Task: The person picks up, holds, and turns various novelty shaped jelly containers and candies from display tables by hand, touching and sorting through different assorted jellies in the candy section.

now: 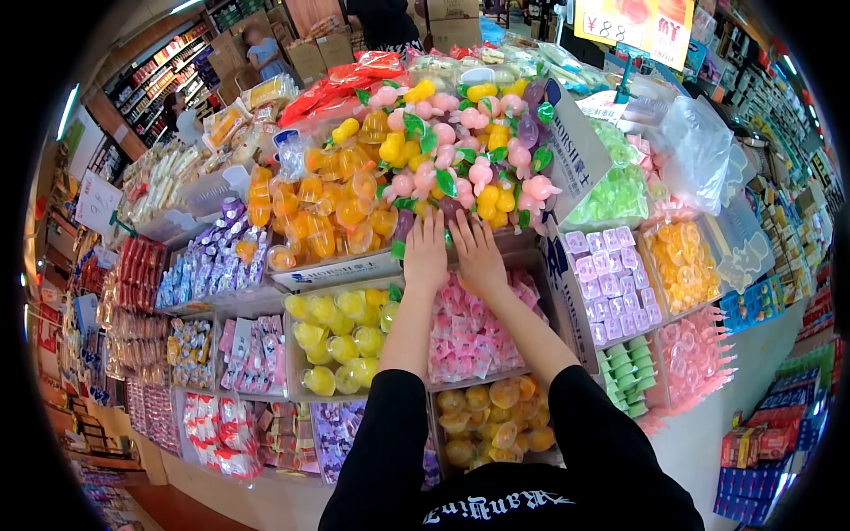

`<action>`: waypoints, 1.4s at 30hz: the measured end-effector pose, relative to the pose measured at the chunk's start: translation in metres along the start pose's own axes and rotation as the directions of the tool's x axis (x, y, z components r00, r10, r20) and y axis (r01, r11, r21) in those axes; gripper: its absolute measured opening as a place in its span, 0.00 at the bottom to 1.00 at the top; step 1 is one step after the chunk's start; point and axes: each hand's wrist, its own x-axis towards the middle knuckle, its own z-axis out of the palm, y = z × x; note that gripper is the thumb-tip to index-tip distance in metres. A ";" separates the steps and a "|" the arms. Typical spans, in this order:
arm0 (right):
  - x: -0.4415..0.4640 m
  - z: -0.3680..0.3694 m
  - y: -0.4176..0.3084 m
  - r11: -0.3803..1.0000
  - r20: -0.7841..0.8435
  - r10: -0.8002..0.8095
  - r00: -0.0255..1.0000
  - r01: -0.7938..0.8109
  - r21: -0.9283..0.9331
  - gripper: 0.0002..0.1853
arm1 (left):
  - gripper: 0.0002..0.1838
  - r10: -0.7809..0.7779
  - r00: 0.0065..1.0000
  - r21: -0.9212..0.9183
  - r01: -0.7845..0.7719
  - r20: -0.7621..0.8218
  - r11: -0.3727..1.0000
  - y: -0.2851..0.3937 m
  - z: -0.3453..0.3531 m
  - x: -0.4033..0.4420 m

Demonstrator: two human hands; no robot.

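Your left hand [427, 252] and right hand [475, 252] lie side by side, backs up, fingers stretched out and curled round nothing that shows, above the far edge of the bin of pink packets [469, 327]. Just ahead of your fingertips, beyond that bin, is the heap of fruit-shaped pieces [481, 173]; a purple piece [450, 209] lies between the two hands' fingertips, and you cannot tell from here whether they press on it.

The pieces look light, smooth and rather slippery, probably soft enough to dent, so you would do best to take one round its plump body, not by a green leaf [429, 142]. Orange jelly cups [328, 208] sit beside the heap, beyond the bin and to its left. You have yellow cups [341, 327] directly left of the bin, amber cups [496, 420] on its near side, and clear purple cups [613, 274] off to its right.
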 end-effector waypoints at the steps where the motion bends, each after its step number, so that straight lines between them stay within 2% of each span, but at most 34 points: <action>1: 0.000 -0.001 0.000 1.000 0.013 0.001 1.000 -0.001 -0.015 0.43 | 0.53 -0.005 1.000 -0.001 0.005 0.015 1.000 0.000 -0.001 0.000; 18: -0.001 0.000 0.000 0.999 0.000 -0.007 1.000 0.007 -0.044 0.42 | 0.54 0.004 0.999 -0.008 -0.004 -0.038 1.000 -0.001 0.006 0.000; 21: -0.001 -0.002 0.000 1.000 0.014 -0.004 1.000 0.004 -0.004 0.41 | 0.54 0.005 1.000 0.000 -0.005 -0.025 1.000 -0.001 0.004 0.000; 24: 0.000 -0.002 -0.001 0.996 0.040 0.004 0.999 0.000 -0.094 0.43 | 0.55 0.000 1.000 0.015 0.001 -0.026 1.000 -0.001 0.003 0.000; 26: -0.001 -0.006 -0.002 0.992 0.054 0.011 0.998 -0.004 -0.127 0.42 | 0.48 -0.004 0.999 -0.049 0.005 0.034 0.999 0.000 -0.005 -0.001; 29: -0.001 -0.004 -0.005 0.973 0.056 0.027 0.998 -0.013 -0.232 0.39 | 0.48 -0.008 0.994 -0.042 0.013 0.111 0.999 0.000 -0.009 0.001; 30: 0.000 -0.005 -0.007 0.971 0.048 0.029 0.998 -0.017 -0.239 0.39 | 0.48 -0.003 0.995 -0.043 0.007 0.101 0.999 0.001 -0.013 0.002; 32: -0.002 -0.008 -0.011 0.975 0.001 0.035 0.999 -0.034 -0.220 0.35 | 0.48 -0.037 0.982 -0.028 0.043 0.186 0.999 0.004 -0.023 0.000; 33: -0.003 -0.011 -0.011 0.974 -0.008 0.033 0.999 -0.034 -0.224 0.35 | 0.48 -0.036 0.984 -0.026 0.041 0.177 0.999 0.004 -0.024 -0.002; 35: -0.007 -0.019 -0.012 0.978 -0.010 -0.045 0.999 0.042 -0.204 0.34 | 0.47 -0.014 0.998 -0.073 0.018 0.060 0.997 0.002 -0.026 -0.013; 36: -0.009 -0.021 -0.012 0.978 -0.019 -0.047 0.999 0.042 -0.204 0.34 | 0.47 -0.014 0.999 -0.067 0.018 0.053 0.998 0.000 -0.028 -0.018; 38: -0.013 -0.026 -0.012 0.946 0.011 -0.163 0.987 0.159 -0.282 0.32 | 0.48 0.067 0.997 0.100 -0.071 0.045 0.992 -0.007 -0.034 -0.032; 39: -0.013 -0.033 -0.014 0.946 0.006 -0.164 0.986 0.159 -0.284 0.32 | 0.48 0.067 0.997 0.102 -0.071 0.041 0.992 -0.011 -0.039 -0.037; 41: -0.017 -0.050 -0.018 0.928 0.122 -0.182 0.976 0.212 -0.308 0.34 | 0.56 0.144 0.990 0.175 -0.143 0.005 0.974 -0.021 -0.053 -0.049; 42: -0.021 -0.062 -0.022 0.928 0.127 -0.181 0.975 0.212 -0.306 0.34 | 0.58 0.123 0.989 0.205 -0.137 0.078 0.969 -0.023 -0.068 -0.057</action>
